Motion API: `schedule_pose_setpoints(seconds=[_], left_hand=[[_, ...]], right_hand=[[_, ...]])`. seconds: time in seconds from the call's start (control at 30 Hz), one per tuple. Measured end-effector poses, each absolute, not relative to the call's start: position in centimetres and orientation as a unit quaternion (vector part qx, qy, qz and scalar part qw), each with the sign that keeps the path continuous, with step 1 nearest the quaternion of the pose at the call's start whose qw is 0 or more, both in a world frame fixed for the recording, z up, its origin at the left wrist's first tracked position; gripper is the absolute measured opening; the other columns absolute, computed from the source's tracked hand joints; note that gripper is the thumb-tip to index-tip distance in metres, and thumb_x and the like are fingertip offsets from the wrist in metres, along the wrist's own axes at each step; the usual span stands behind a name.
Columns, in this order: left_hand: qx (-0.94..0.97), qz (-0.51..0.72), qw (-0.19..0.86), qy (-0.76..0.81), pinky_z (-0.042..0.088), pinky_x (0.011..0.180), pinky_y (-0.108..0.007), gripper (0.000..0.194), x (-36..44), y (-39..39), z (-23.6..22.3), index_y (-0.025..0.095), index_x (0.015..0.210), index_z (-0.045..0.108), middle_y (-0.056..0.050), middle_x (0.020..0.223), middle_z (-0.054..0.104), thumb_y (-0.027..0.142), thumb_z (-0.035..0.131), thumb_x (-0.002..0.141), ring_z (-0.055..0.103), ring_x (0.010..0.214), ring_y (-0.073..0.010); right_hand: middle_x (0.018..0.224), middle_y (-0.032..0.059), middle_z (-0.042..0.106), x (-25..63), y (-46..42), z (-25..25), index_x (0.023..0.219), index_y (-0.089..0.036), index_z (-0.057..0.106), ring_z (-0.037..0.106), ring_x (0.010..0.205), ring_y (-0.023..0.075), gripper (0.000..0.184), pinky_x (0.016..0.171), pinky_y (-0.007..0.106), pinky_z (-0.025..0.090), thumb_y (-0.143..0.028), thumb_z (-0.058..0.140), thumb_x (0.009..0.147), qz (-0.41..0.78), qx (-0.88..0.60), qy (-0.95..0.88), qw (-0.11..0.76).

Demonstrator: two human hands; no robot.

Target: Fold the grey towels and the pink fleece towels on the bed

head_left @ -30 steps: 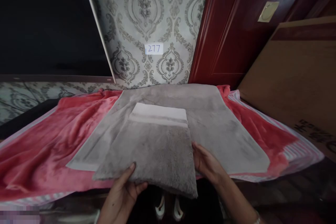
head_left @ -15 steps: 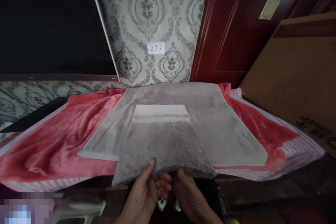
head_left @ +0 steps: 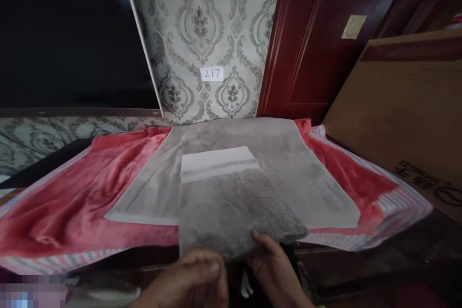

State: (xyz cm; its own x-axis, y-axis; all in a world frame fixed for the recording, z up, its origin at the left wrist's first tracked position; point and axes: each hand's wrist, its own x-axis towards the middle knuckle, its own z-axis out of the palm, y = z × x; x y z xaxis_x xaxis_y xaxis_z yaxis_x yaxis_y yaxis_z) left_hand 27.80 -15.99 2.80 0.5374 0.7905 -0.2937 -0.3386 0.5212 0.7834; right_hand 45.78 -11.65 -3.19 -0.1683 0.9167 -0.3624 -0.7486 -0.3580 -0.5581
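Note:
A folded grey plush towel (head_left: 224, 207) with a white band at its far end lies tilted over a larger spread grey cloth (head_left: 303, 187). Its near edge hangs out past the front of the surface. My right hand (head_left: 272, 262) grips that near edge, thumb on top and fingers underneath, out of sight. At the near left corner is my left hand (head_left: 197, 274), closed with the thumb pressed against the curled index finger. It overlaps the towel's edge, and whether fabric is pinched in it is hidden.
Beneath the grey cloth spreads a red plush blanket (head_left: 79, 187) with striped edging. A large cardboard box (head_left: 404, 115) stands at the right, by a dark red door (head_left: 314, 33). A black screen (head_left: 72, 33) is at the left; a paper label (head_left: 212, 73) is on the wallpaper.
The folded towel has turned slightly, its near edge swinging right. My left hand has moved left and closed at the corner; my right thumb now rests on top of the towel.

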Motion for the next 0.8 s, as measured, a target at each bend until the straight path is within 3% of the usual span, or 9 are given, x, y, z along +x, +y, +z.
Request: schedule_pose_setpoints(seconds=[0.1, 0.17, 0.27, 0.37, 0.43, 0.6, 0.7, 0.8], left_hand=[[0.439, 0.408, 0.713, 0.362, 0.041, 0.045, -0.024, 0.041, 24.8, -12.6, 5.7, 0.019, 0.077, 0.066, -0.003, 0.058, 0.066, 0.059, 0.068, 0.085, 0.056, 0.045, -0.0139], [0.54, 0.437, 0.59, 0.412, 0.048, 0.054, -0.026, 0.039, 23.3, -8.0, 6.5, 0.018, 0.078, 0.067, -0.006, 0.07, 0.071, 0.056, 0.067, 0.086, 0.062, 0.055, -0.0156], [0.655, 0.422, 0.355, 0.517, 0.054, 0.082, -0.033, 0.029, 22.1, 0.6, 5.9, 0.017, 0.091, 0.071, -0.009, 0.092, 0.076, 0.045, 0.063, 0.086, 0.069, 0.086, -0.0222], [0.706, 0.287, 0.187, 0.62, 0.045, 0.107, -0.036, 0.036, 22.0, 8.3, 4.7, 0.014, 0.116, 0.07, -0.015, 0.134, 0.068, 0.033, 0.058, 0.087, 0.059, 0.129, -0.028], [0.725, 0.19, 0.157, 0.643, 0.044, 0.108, -0.036, 0.039, 22.4, 11.8, 4.2, 0.013, 0.121, 0.069, -0.017, 0.139, 0.065, 0.032, 0.059, 0.088, 0.056, 0.135, -0.0296], [0.756, 0.12, 0.175, 0.619, 0.05, 0.092, -0.033, 0.028, 24.1, 15.3, 3.2, 0.016, 0.102, 0.077, -0.015, 0.113, 0.077, 0.036, 0.066, 0.085, 0.071, 0.107, -0.0293], [0.769, 0.109, 0.178, 0.604, 0.05, 0.086, -0.032, 0.034, 25.0, 15.5, 2.3, 0.015, 0.104, 0.076, -0.014, 0.111, 0.077, 0.041, 0.067, 0.084, 0.071, 0.102, -0.0285], [0.772, 0.101, 0.177, 0.601, 0.05, 0.083, -0.032, 0.039, 25.5, 15.6, 1.9, 0.014, 0.11, 0.074, -0.014, 0.114, 0.076, 0.041, 0.067, 0.084, 0.071, 0.103, -0.0287]], right_hand=[[0.113, 0.0092, 0.075, 45.6, -12.1, -3.7, 0.104, -0.018, 0.071, 0.068, 0.107, 0.0323, 0.058, 0.087, 0.043, 0.059, -0.04, 0.095, 0.055, 0.762, -0.335, -0.084, 0.548], [0.121, 0.0093, 0.073, 45.3, -12.3, -3.9, 0.117, -0.02, 0.068, 0.068, 0.109, 0.0324, 0.07, 0.087, 0.044, 0.059, -0.046, 0.095, 0.058, 0.753, -0.343, -0.079, 0.556], [0.122, 0.0096, 0.073, 45.1, -12.4, -4.0, 0.13, -0.021, 0.062, 0.069, 0.108, 0.0324, 0.082, 0.087, 0.044, 0.06, -0.046, 0.096, 0.059, 0.728, -0.382, -0.113, 0.558], [0.12, 0.0104, 0.074, 46.0, -11.8, -3.2, 0.134, -0.021, 0.061, 0.07, 0.107, 0.0328, 0.085, 0.088, 0.045, 0.06, -0.043, 0.095, 0.059, 0.706, -0.406, -0.167, 0.556], [0.117, 0.01, 0.075, 47.3, -10.9, -1.9, 0.133, -0.021, 0.062, 0.07, 0.107, 0.0336, 0.084, 0.089, 0.046, 0.059, -0.041, 0.095, 0.058, 0.677, -0.422, -0.188, 0.573], [0.097, 0.0099, 0.079, 53.1, -7.8, 1.9, 0.124, -0.018, 0.069, 0.071, 0.1, 0.0377, 0.086, 0.091, 0.049, 0.058, -0.034, 0.096, 0.045, 0.594, -0.493, -0.198, 0.604], [0.088, 0.0105, 0.078, 56.2, -6.9, 1.3, 0.113, -0.017, 0.073, 0.073, 0.094, 0.0388, 0.074, 0.089, 0.051, 0.058, -0.035, 0.094, 0.045, 0.563, -0.538, -0.163, 0.606], [0.093, 0.0122, 0.079, 57.5, -7.3, -1.6, 0.112, -0.017, 0.073, 0.073, 0.096, 0.0385, 0.068, 0.091, 0.052, 0.058, -0.04, 0.093, 0.051, 0.574, -0.553, -0.128, 0.59]])
